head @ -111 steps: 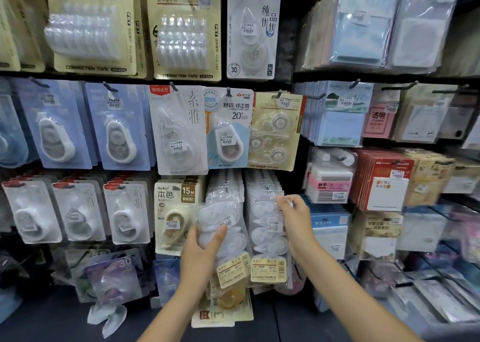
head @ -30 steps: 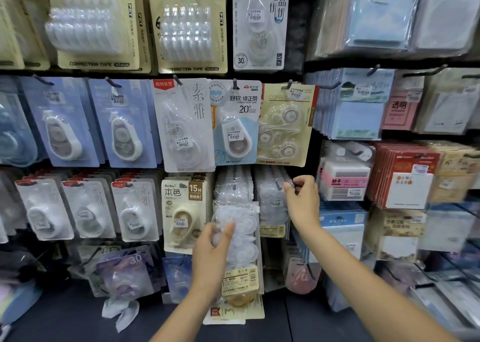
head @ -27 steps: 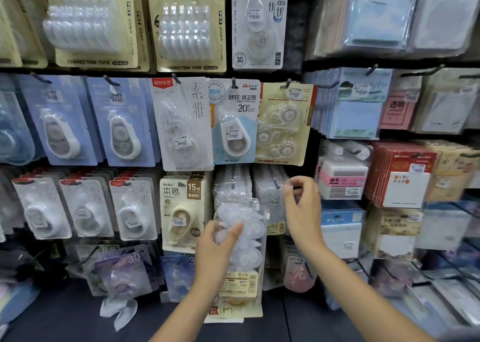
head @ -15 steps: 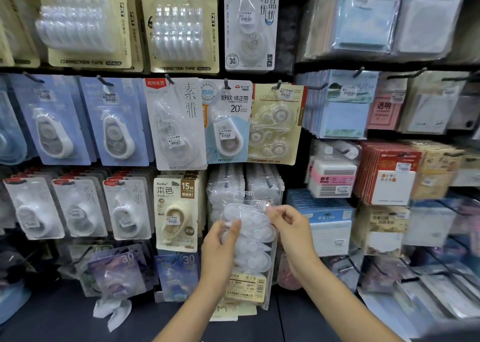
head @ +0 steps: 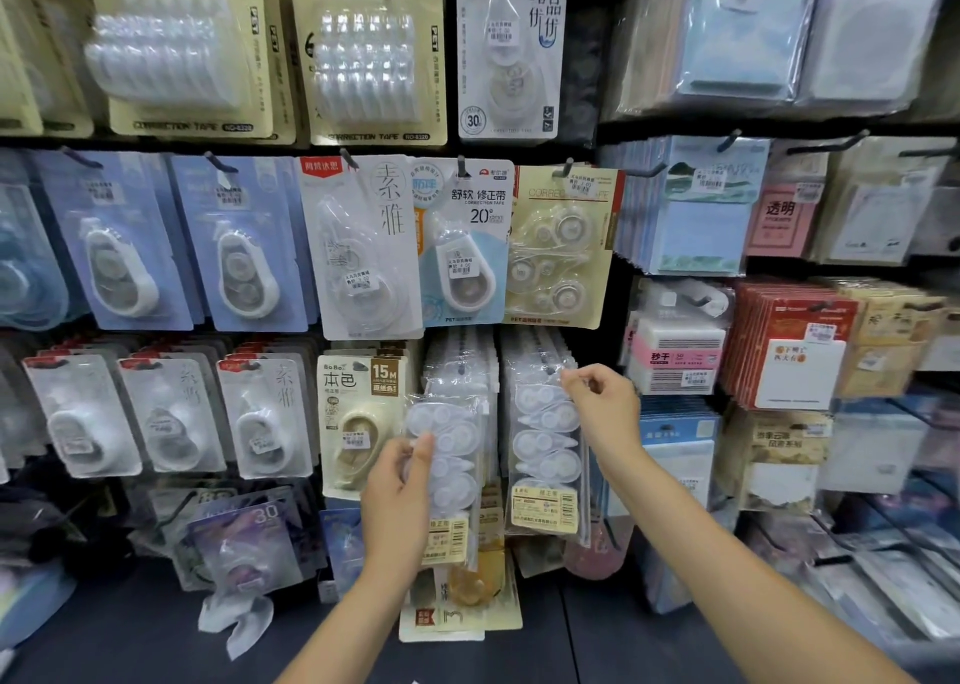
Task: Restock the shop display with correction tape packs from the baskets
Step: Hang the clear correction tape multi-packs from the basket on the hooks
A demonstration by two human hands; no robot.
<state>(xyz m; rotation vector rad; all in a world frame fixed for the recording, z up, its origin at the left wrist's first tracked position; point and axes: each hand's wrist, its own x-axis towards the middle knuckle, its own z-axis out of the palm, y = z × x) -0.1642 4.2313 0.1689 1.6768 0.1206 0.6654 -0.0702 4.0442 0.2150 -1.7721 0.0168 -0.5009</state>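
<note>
Packs of correction tape partly fill the head view: the right hand [head: 602, 413] pinches the top of a pack [head: 545, 449] at its peg, seemingly just hung, while the left hand [head: 402, 486] grips another pack [head: 447, 454] beside it, not yet hung; baskets are out of sight.

Left hand [head: 397, 496] grips one clear pack [head: 451, 467]; right hand [head: 602, 413] pinches another's [head: 545, 449] top — apparently at its hook.
</note>
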